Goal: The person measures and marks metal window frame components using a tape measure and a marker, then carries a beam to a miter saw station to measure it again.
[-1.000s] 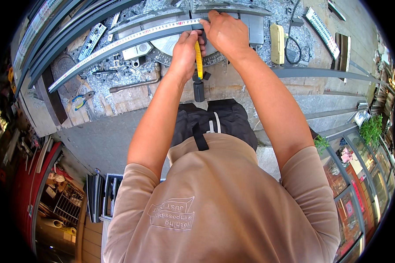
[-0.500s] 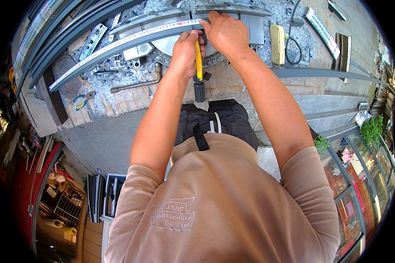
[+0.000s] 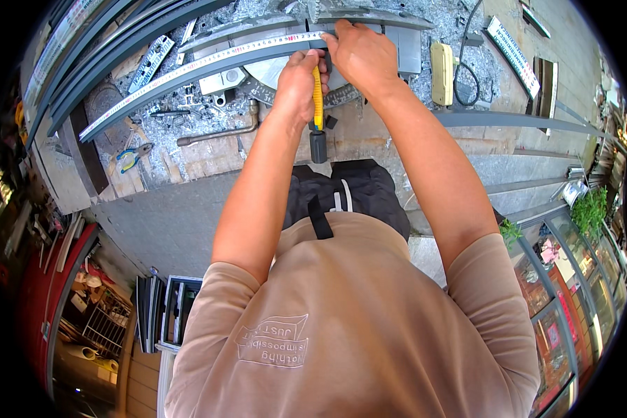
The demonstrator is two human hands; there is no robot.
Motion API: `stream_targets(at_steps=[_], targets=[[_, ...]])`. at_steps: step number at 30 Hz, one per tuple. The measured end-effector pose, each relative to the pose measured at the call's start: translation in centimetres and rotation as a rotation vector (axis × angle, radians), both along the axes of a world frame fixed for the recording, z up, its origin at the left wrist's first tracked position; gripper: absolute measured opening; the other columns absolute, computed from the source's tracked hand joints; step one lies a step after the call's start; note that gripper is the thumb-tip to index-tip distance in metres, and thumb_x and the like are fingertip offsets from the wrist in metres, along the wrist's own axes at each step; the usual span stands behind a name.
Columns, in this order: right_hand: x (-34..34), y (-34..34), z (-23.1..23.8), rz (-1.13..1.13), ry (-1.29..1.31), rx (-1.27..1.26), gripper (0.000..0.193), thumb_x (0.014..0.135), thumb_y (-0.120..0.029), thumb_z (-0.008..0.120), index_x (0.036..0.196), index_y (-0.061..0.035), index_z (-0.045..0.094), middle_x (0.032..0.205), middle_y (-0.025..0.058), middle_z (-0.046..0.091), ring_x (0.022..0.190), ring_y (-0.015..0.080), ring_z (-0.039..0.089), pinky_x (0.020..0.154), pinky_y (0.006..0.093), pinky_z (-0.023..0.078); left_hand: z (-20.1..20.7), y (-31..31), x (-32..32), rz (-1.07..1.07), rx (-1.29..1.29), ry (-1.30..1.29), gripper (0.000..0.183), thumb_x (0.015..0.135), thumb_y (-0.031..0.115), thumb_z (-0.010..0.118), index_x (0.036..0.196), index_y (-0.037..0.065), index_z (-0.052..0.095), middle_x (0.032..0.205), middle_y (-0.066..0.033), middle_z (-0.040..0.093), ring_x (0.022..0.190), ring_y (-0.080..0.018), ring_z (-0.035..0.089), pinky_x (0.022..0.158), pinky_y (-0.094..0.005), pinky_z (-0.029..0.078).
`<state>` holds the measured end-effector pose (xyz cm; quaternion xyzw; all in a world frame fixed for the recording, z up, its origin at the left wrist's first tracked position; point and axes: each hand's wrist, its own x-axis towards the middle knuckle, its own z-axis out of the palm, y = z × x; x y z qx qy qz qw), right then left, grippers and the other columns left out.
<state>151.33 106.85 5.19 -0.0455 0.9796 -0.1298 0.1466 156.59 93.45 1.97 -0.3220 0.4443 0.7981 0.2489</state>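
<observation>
A white tape measure blade [image 3: 209, 58] with black and red marks lies along a long grey metal bar [image 3: 188, 79]. My right hand [image 3: 361, 59] is closed at the right end of the blade, its thumb against it and its fingers bent over the far side. Just left of it, my left hand [image 3: 298, 85] is closed at the bar's near edge. From under its fingers a narrow yellow ridged object [image 3: 318, 101] points toward me; its upper part is hidden. Beneath both hands is a round metal saw table [image 3: 265, 73], with a dark knob [image 3: 318, 148] in front.
Metal shavings cover the bench. To the left lie a socket wrench [image 3: 216, 134], pliers [image 3: 134, 157] and stacked dark profiles [image 3: 83, 76]. On the right are a pale yellow box [image 3: 441, 73], a black cable [image 3: 467, 83] and a long grey profile [image 3: 508, 120].
The view shifts very slightly. Both hands, the tape measure blade and the bar keep nearly the same places and the same hold.
</observation>
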Motion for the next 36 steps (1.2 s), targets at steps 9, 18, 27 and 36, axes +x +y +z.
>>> stream_targets(at_steps=[9,18,27,36], targets=[[0.0,0.1,0.0,0.009,0.012,-0.005,0.035,0.101,-0.042,0.060,0.110,-0.0092,0.071,0.104,0.0162,0.076,0.094,0.0377,0.075,0.081,0.0486,0.060,-0.2,-0.3,0.3,0.020,0.066,0.007,0.022,0.111,0.022,0.048,0.119,0.004,0.057,0.089,-0.0029,0.056,0.073,-0.0144,0.052,0.061,-0.0292,0.045],[0.0,0.1,-0.1,0.011,0.012,0.003,0.036,0.102,-0.042,0.059,0.112,-0.0094,0.071,0.106,0.0155,0.076,0.096,0.0374,0.075,0.082,0.0485,0.059,-0.1,-0.5,0.4,-0.004,0.080,0.021,0.026,0.113,0.023,0.045,0.125,0.002,0.055,0.091,-0.0035,0.053,0.075,-0.0154,0.051,0.065,-0.0298,0.047],[-0.1,0.1,0.0,0.009,0.011,-0.005,0.035,0.101,-0.041,0.060,0.110,-0.0089,0.071,0.105,0.0163,0.076,0.095,0.0379,0.075,0.082,0.0487,0.059,0.0,-0.4,0.6,-0.007,0.085,0.021,0.026,0.112,0.023,0.048,0.127,0.002,0.055,0.092,-0.0028,0.054,0.077,-0.0151,0.052,0.068,-0.0300,0.047],[0.2,0.3,-0.9,0.040,0.132,-0.055,0.036,0.100,-0.042,0.062,0.103,-0.0070,0.069,0.094,0.0192,0.075,0.083,0.0416,0.073,0.072,0.0522,0.059,0.2,-1.5,4.8,-0.295,-0.499,0.196,0.031,0.110,0.025,0.053,0.123,-0.002,0.060,0.097,-0.0083,0.066,0.084,-0.0181,0.061,0.077,-0.0325,0.050]])
